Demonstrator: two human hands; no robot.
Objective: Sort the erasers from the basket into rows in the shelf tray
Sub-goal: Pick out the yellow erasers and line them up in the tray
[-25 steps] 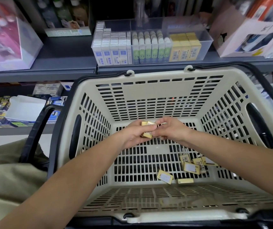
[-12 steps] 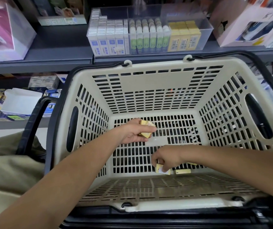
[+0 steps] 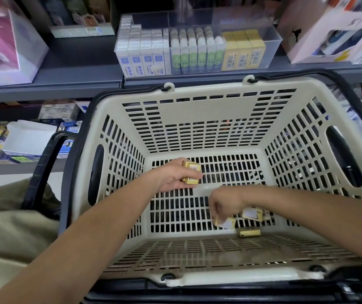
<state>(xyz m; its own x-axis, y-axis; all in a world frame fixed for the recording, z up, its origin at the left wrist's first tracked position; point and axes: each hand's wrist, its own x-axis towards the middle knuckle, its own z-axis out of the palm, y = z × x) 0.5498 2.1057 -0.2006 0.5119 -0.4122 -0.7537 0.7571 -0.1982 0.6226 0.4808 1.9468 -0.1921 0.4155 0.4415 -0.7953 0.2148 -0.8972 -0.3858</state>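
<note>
Both hands inside the beige slotted plastic basket [image 3: 197, 119].
I read the left hand [image 3: 173, 178] curled around a stack of small yellow wrapped erasers [image 3: 191, 174]. The right hand [image 3: 225, 204], nearer me, points its fingers down onto one yellow eraser [image 3: 227, 223]; blur hides the grip. Loose erasers [image 3: 252, 213] lie just right of it. The clear plastic shelf tray [image 3: 273, 43] stands well beyond both hands.

- The right hand [image 3: 225, 205] has pulled away from the left hand [image 3: 175, 178] and dropped to the basket [image 3: 197, 119] floor.
- It now pinches a loose yellow eraser [image 3: 227, 223].
</note>
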